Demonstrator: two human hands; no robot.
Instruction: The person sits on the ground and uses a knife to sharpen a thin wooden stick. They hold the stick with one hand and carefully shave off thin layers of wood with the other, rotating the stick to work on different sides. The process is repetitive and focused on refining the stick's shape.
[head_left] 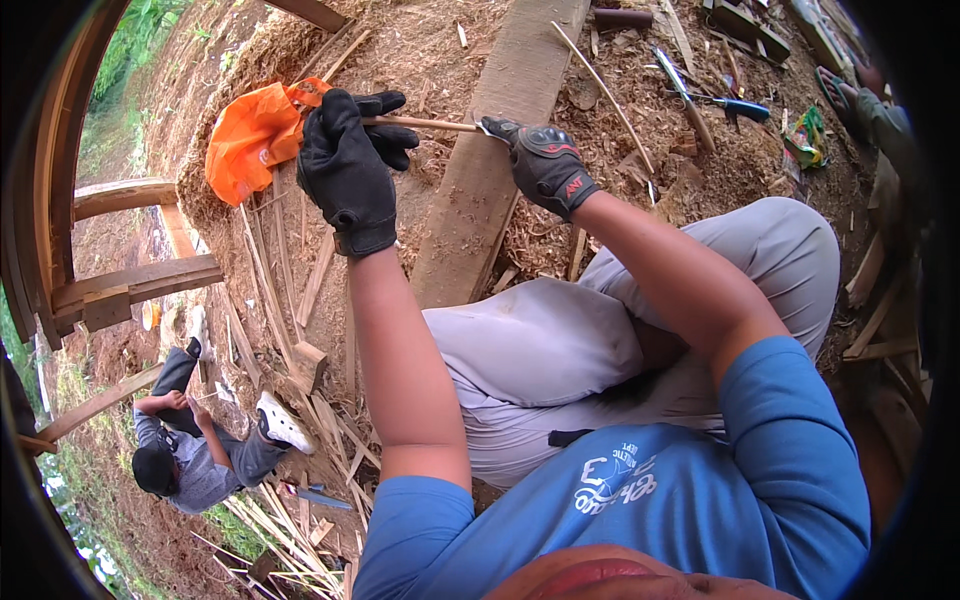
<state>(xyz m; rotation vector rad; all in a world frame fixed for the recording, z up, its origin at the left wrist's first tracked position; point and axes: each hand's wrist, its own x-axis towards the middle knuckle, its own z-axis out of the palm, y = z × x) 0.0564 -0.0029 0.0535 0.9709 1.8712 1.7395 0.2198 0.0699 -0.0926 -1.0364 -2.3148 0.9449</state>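
My left hand point(348, 170) wears a black glove and is closed round a thin, round wooden stick point(430, 123), two of its fingers pointing right. The stick lies almost level over a wide wooden plank point(520, 70). At the stick's right end, my right hand point(545, 165), in a black and grey glove, pinches it with the fingertips. A small pale edge shows between those fingertips; its kind is too small to tell. Just behind my left hand, an orange plastic bag point(248, 145) rests on the shavings.
Wood shavings and strips point(265, 285) litter the ground. A long blade with a wooden handle point(685, 98) and a blue-handled tool point(742, 108) lie at upper right, near another person's foot point(832, 92). At lower left sits a person in a black cap point(190, 450). A timber frame point(140, 280) stands left.
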